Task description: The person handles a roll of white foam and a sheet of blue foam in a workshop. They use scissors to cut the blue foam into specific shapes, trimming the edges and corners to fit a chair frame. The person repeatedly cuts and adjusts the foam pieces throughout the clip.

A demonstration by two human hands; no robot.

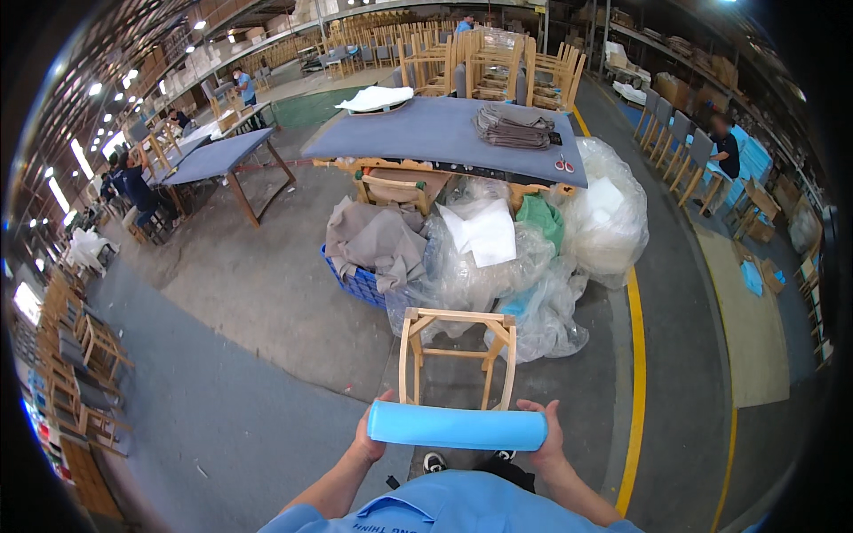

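Observation:
My left hand (369,437) and my right hand (548,435) grip the two ends of a light blue padded chair back (458,426), held level in front of my body. Its covering looks smooth and rounded along the top. Just beyond it is a bare wooden chair frame (458,317) with pale rails and legs. The pad hides the nearer end of the frame, so whether they are joined I cannot tell. Both thumbs point outward and the other fingers are partly hidden behind the pad.
Ahead, a blue-grey covered table (391,133) bears folded brown cloth (514,126) and red-handled scissors (563,165). Plastic bags (609,213) and a blue crate (360,282) of grey cloth lie before it. Chairs (89,355) line the left; people work at both sides.

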